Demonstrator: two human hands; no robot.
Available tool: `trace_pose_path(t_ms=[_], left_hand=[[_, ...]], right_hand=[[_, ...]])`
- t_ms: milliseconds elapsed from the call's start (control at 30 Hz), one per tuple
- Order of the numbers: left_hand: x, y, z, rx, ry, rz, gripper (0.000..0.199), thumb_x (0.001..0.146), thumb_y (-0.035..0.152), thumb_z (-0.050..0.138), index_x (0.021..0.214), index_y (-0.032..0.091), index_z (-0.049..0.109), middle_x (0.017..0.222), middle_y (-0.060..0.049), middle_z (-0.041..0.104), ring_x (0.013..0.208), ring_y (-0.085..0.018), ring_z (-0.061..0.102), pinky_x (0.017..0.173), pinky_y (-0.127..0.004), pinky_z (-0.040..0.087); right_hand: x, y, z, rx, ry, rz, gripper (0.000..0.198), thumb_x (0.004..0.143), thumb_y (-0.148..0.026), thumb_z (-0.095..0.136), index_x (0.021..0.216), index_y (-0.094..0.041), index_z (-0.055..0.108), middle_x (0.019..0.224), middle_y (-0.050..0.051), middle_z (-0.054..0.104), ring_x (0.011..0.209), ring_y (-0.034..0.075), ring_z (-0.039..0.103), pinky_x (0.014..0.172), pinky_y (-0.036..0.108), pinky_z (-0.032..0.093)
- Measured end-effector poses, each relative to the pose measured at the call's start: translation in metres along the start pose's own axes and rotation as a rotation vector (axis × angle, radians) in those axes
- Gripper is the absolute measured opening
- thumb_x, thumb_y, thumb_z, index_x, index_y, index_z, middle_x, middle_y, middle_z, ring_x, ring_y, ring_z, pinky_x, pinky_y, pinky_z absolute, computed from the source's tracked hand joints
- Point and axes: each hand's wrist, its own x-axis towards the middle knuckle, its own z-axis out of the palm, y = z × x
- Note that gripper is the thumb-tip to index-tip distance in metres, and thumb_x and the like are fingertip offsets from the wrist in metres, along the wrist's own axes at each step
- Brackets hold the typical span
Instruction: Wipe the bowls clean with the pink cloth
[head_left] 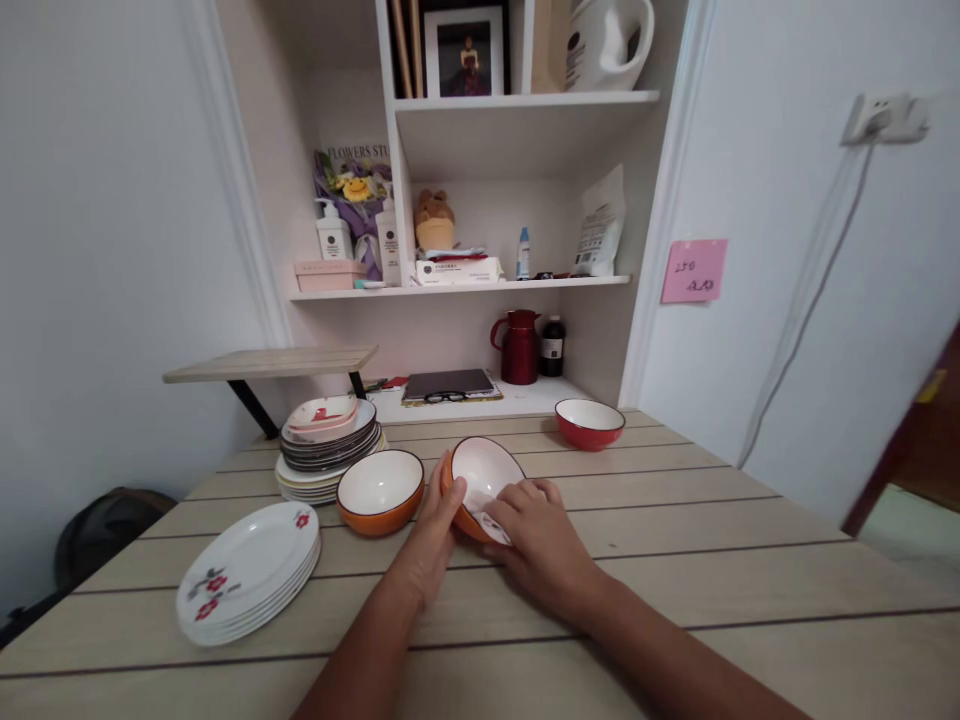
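An orange bowl [487, 465] with a white inside and a dark rim is tilted toward me over the middle of the table. My left hand [435, 520] grips its left side, thumb over the rim. Inside the bowl, the fingers of my right hand [536, 530] press a crumpled white tissue [484, 508] against the near wall; its thumb side is partly hidden. Just left of my left hand stands a second orange bowl [381, 485], upright. A red bowl [589, 424] sits farther back on the right.
White plates with red flowers [247, 565] are stacked at the left. Behind them rises a taller stack of plates and dishes [330, 450], beside a small raised shelf [274, 363]. At the back are a closed laptop [450, 384], glasses [446, 397] and a red jug [520, 348].
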Motion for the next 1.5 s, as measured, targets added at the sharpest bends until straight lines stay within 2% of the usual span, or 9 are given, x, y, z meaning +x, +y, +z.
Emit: trace_pose_path(t_ms=[167,300,433,567,633,700,867,1067,1500], left_hand=[[-0.004,-0.002,0.003,0.117,-0.016,-0.008,0.075,0.083,0.040,0.081,0.149,0.035,0.046,0.144,-0.007,0.061,0.149,-0.030,0.039,0.121,-0.044,0.029],[-0.005,-0.001,0.008,0.106,0.029,0.023,0.071,0.082,0.032,0.078,0.146,0.032,0.049,0.144,-0.007,0.061,0.142,-0.032,0.047,0.116,-0.041,0.037],[-0.003,0.002,0.009,0.077,0.048,0.049,0.067,0.078,0.027,0.075,0.142,0.026,0.054,0.137,-0.009,0.065,0.134,-0.033,0.054,0.108,-0.040,0.044],[-0.001,0.004,0.007,0.050,0.026,0.038,0.067,0.075,0.025,0.076,0.139,0.025,0.057,0.139,-0.007,0.064,0.134,-0.032,0.054,0.106,-0.037,0.045],[-0.001,0.005,0.006,0.038,0.029,0.034,0.070,0.073,0.023,0.077,0.140,0.025,0.057,0.142,-0.007,0.062,0.134,-0.032,0.053,0.106,-0.037,0.045],[0.000,0.006,0.005,0.036,0.023,0.023,0.071,0.073,0.024,0.077,0.141,0.025,0.056,0.141,-0.008,0.063,0.132,-0.032,0.055,0.104,-0.038,0.046],[0.000,0.008,0.003,0.037,-0.010,-0.001,0.068,0.074,0.026,0.076,0.140,0.024,0.057,0.133,-0.009,0.068,0.126,-0.032,0.060,0.102,-0.040,0.048],[-0.002,0.007,0.003,0.058,0.007,-0.003,0.064,0.073,0.027,0.078,0.135,0.025,0.062,0.128,-0.008,0.070,0.121,-0.031,0.063,0.103,-0.040,0.048],[0.002,0.003,-0.002,0.070,-0.010,-0.020,0.066,0.074,0.026,0.079,0.137,0.026,0.061,0.137,-0.008,0.066,0.134,-0.031,0.054,0.109,-0.038,0.042]], right_hand=[[0.001,0.000,0.004,-0.011,-0.001,0.038,0.021,0.088,-0.029,0.076,0.107,-0.025,0.067,0.103,0.004,0.068,0.101,0.026,0.055,0.093,0.040,0.031],[0.001,-0.001,0.003,-0.046,0.010,0.018,0.016,0.090,-0.025,0.071,0.105,-0.026,0.068,0.103,0.004,0.069,0.101,0.025,0.055,0.094,0.041,0.029],[0.004,0.004,0.000,-0.029,0.034,-0.061,0.016,0.091,-0.027,0.070,0.107,-0.029,0.069,0.104,0.003,0.070,0.102,0.025,0.054,0.098,0.042,0.029],[0.005,0.019,-0.002,-0.087,0.035,-0.129,0.026,0.089,-0.016,0.067,0.109,-0.032,0.069,0.109,0.003,0.071,0.109,0.026,0.054,0.113,0.052,0.017],[0.004,0.025,-0.003,-0.125,0.042,-0.128,0.031,0.090,-0.009,0.062,0.109,-0.033,0.070,0.113,0.002,0.070,0.113,0.026,0.053,0.116,0.057,0.009],[0.004,0.027,-0.004,-0.145,0.050,-0.122,0.031,0.092,-0.008,0.058,0.108,-0.033,0.069,0.115,0.002,0.070,0.113,0.026,0.053,0.117,0.058,0.006],[0.003,0.021,-0.002,-0.126,0.022,-0.111,0.031,0.087,-0.010,0.063,0.108,-0.032,0.070,0.113,0.002,0.070,0.112,0.026,0.052,0.117,0.055,0.010],[0.003,0.021,0.000,-0.076,-0.040,-0.064,0.049,0.074,-0.003,0.064,0.112,-0.034,0.069,0.116,0.002,0.069,0.114,0.026,0.051,0.114,0.051,0.016],[0.001,0.022,0.001,0.070,-0.029,-0.046,0.057,0.065,-0.002,0.063,0.112,-0.033,0.072,0.115,0.003,0.069,0.110,0.026,0.050,0.106,0.045,0.026]])
